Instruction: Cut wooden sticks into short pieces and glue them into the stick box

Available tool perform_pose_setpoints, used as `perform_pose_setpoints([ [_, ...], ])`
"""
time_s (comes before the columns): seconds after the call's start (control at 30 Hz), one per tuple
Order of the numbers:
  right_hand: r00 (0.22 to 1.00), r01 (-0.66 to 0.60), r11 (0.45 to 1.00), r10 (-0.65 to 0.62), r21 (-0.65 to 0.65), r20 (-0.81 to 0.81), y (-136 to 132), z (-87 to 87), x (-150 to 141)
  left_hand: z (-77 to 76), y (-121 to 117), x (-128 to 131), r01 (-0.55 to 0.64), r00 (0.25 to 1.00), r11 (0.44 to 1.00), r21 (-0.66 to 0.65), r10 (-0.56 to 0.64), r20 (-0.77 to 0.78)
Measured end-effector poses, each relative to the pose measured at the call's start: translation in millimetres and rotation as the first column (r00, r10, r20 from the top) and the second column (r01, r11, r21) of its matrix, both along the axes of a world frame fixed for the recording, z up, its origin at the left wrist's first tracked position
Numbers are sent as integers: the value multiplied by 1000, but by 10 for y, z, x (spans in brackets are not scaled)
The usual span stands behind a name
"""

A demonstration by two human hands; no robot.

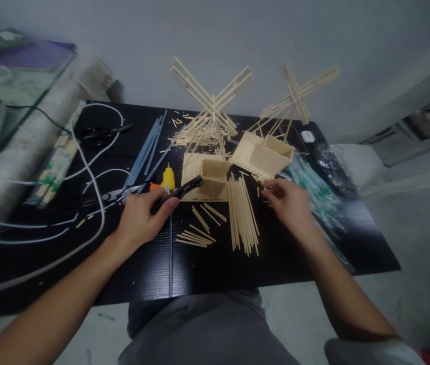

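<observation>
My left hand (144, 215) is closed around the handles of a black cutting tool (184, 189), whose tip points right toward a small house built of wooden sticks (209, 175). My right hand (288, 200) rests on the black table with its fingers curled at the stick pieces beside a second stick house (262, 154); what it pinches is too small to make out. A bundle of long wooden sticks (242, 215) lies between my hands. Shorter sticks (199, 230) lie scattered in front.
Two stick windmill crosses (210, 101) (298, 94) stand behind the houses. A yellow glue bottle (168, 178), scissors (118, 194), grey strips (148, 147) and white cables (93, 172) lie at left. Plastic packets (315, 195) lie at right. The table edge (199, 294) is near my lap.
</observation>
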State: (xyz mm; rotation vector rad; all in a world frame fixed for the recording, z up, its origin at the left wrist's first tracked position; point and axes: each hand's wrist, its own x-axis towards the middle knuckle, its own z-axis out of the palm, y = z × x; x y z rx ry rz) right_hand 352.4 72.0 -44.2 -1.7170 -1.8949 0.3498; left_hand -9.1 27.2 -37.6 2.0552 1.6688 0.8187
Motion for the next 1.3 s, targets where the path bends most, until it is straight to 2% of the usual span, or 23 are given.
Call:
perform_pose_setpoints([
  [0.1, 995, -36, 998, 31, 52, 95, -25, -14, -12, -5, 3, -6, -3, 1000, 1000, -2, 3, 4],
  [0.17, 993, -69, 997, 65, 45, 94, -81, 17, -75, -6, 4, -15, -3, 1000, 1000, -2, 3, 23],
  [0.3, 989, -147, 974, 150, -174, 4, -199, 83, -219, -4, -7, -31, -2, 997, 1000, 2, 2, 77],
  [0.37, 986, -163, 957, 168, -240, -2, -222, 94, -272, 1, -17, -31, -8, 996, 1000, 9, 7, 92],
  [0.63, 993, -14, 947, 50, -322, 105, -153, 78, -334, 12, -25, -5, -37, 995, 998, 47, 32, 99],
  [0.83, 992, -15, 934, 58, -356, 111, -120, 74, -314, -32, -13, -3, -43, 995, 994, 99, 34, 99],
  [0.9, 998, -28, 936, 47, -350, 47, -123, 122, -297, -36, -12, 0, -46, 994, 994, 102, 36, 101],
  [0.97, 992, -83, 942, 47, -326, -117, -147, 198, -294, -35, -13, 1, -51, 994, 994, 101, 41, 98],
  [1.07, 908, -241, 930, 115, -276, -403, -229, 327, -360, -31, -19, -1, -45, 994, 993, 108, 34, 102],
  [1.17, 831, -352, 907, 190, -230, -522, -336, 407, -515, -27, -26, -2, -47, 995, 993, 112, 36, 91],
  [1.3, 759, -412, 892, 223, -187, -612, -429, 401, -734, -22, -37, 11, -39, 999, 993, 110, 37, 26],
])
